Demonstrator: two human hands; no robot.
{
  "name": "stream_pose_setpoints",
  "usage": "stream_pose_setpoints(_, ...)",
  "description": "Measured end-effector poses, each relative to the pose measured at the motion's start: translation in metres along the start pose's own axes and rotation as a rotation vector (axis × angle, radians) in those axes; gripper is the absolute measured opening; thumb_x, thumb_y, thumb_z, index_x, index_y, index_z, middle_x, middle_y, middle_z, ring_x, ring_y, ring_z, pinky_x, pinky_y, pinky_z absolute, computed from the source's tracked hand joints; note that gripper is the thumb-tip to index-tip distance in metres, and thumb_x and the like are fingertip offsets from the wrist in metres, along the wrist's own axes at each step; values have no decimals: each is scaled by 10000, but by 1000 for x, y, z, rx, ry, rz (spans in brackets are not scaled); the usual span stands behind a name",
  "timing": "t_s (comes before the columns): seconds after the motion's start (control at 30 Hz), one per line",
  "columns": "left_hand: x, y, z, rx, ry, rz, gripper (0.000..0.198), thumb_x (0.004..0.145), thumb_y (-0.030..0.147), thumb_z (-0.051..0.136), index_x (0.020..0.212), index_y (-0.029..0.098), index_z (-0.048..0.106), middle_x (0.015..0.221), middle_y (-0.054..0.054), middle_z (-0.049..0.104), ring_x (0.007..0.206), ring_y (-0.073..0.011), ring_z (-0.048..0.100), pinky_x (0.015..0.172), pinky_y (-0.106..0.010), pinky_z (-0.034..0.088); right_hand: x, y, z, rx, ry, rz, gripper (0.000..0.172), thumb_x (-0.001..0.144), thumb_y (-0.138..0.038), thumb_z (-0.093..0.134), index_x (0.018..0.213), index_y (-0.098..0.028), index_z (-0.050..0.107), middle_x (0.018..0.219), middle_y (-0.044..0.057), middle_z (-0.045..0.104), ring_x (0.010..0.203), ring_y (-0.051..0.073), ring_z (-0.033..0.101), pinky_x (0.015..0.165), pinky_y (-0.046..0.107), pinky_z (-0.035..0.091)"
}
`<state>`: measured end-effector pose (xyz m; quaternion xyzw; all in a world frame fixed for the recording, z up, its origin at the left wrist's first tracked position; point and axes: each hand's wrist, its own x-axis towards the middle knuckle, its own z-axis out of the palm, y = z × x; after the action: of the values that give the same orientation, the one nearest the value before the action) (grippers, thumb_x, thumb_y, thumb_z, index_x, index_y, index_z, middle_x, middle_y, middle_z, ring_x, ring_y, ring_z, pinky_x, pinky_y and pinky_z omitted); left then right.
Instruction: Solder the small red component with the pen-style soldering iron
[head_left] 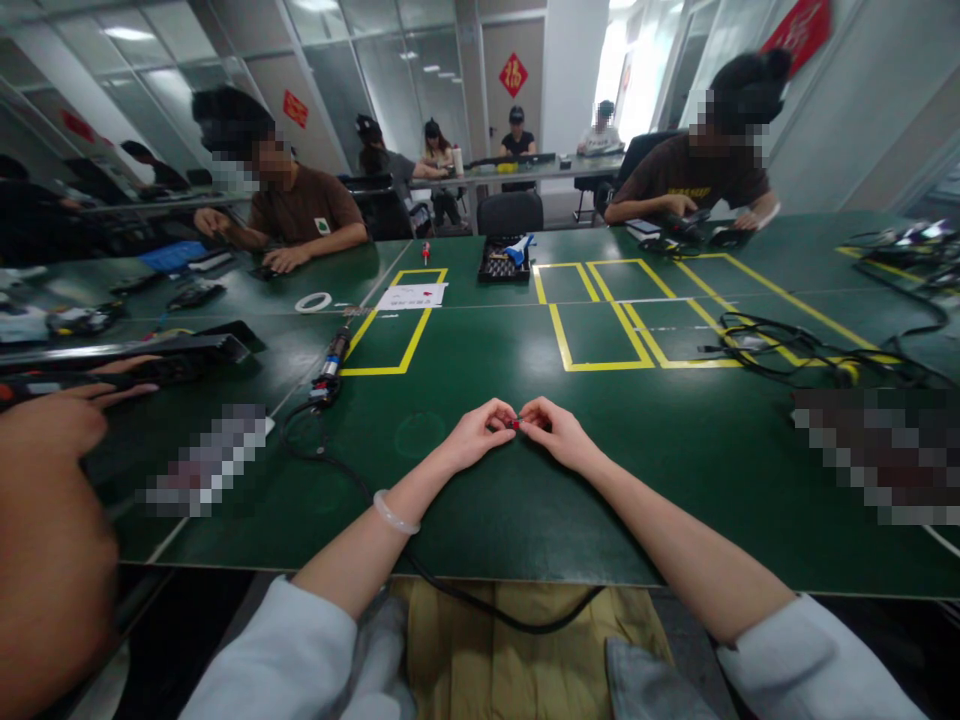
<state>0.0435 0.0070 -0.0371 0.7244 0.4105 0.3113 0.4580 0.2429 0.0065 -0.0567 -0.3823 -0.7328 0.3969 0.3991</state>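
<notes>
Close together over the green table (480, 520), my left hand (484, 435) and my right hand (555, 432) pinch one small red and dark piece (515, 425) between their fingertips. Most of that piece is covered by fingers, and its kind is too small to make out. A pale bangle (396, 512) circles my left wrist. To the left of my hands lies a black electric screwdriver (330, 365) with a blue band, its dark cable (337, 462) looping toward me and over the table's front edge.
Yellow tape outlines (600, 365) mark the tabletop. Farther back are a black tray (504, 262), a white paper (412, 297) and a tape roll (313, 302). Tangled black cables (772, 345) lie right. A co-worker's arm (52, 500) reaches in from the left; two people sit opposite.
</notes>
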Motion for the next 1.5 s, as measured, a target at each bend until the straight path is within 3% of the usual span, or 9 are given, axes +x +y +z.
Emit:
stream_pose_setpoints(0.13, 0, 0, 1, 26, 16, -21, 233, 803, 329, 622, 950, 154, 581, 881, -23, 612, 753, -110, 559, 702, -235, 443, 0, -1, 1, 0, -14, 26, 153, 870, -318, 555, 903, -172, 590, 790, 12, 618, 707, 131, 566, 666, 257, 450)
stream_pose_setpoints(0.33, 0, 1, 2, -72, -18, -98, 276, 803, 361, 622, 948, 134, 562, 814, -31, 610, 721, -117, 574, 664, -242, 443, 0, 1, 0, 30, -31, -7, 169, 850, -275, 572, 987, -176, 574, 835, 16, 625, 733, 132, 573, 690, 261, 455)
stream_pose_setpoints(0.53, 0, 0, 2, -67, 17, -9, 318, 762, 328, 681, 1000, 152, 564, 901, -30, 614, 759, -100, 566, 709, -233, 445, 2, 4, 1, 64, -24, 10, 182, 864, -312, 562, 980, -174, 579, 833, 21, 635, 726, 133, 574, 672, 260, 452)
stream_pose_setpoints(0.8, 1, -1, 2, -119, -20, -97, 303, 809, 395, 623, 956, 143, 540, 834, -45, 635, 728, -121, 606, 656, -240, 451, 0, 0, 0, 24, -20, 25, 189, 811, -303, 622, 945, -174, 587, 794, 5, 619, 674, 122, 553, 646, 254, 453)
stream_pose_setpoints(1.07, -3, 6, 4, 85, 50, 37, 353, 813, 363, 615, 1115, 195, 544, 871, -9, 610, 720, -101, 565, 645, -213, 434, 4, 6, 1, 164, -17, 88, 242, 843, -404, 590, 902, -169, 581, 790, 24, 641, 696, 136, 588, 659, 263, 473)
stream_pose_setpoints(1.27, -4, 6, 5, 120, 32, 40, 276, 859, 403, 554, 1029, 186, 562, 879, -23, 654, 744, -121, 611, 663, -226, 457, 3, 4, 1, 156, -35, 84, 239, 886, -396, 518, 892, -163, 574, 751, 19, 644, 687, 132, 589, 676, 266, 470)
stream_pose_setpoints(1.4, -4, 3, 4, 84, 32, 17, 306, 866, 442, 537, 1018, 177, 556, 866, -34, 662, 731, -132, 632, 675, -245, 474, 2, 2, 2, 78, 5, 47, 262, 818, -364, 610, 994, -176, 558, 835, 15, 628, 655, 114, 550, 622, 246, 454)
stream_pose_setpoints(1.5, -5, 3, 5, 108, 40, 23, 307, 856, 450, 549, 990, 175, 568, 890, -40, 659, 769, -140, 630, 691, -246, 471, 1, 1, 2, 37, -6, 18, 235, 794, -322, 635, 966, -176, 568, 805, 3, 612, 637, 109, 527, 609, 240, 441)
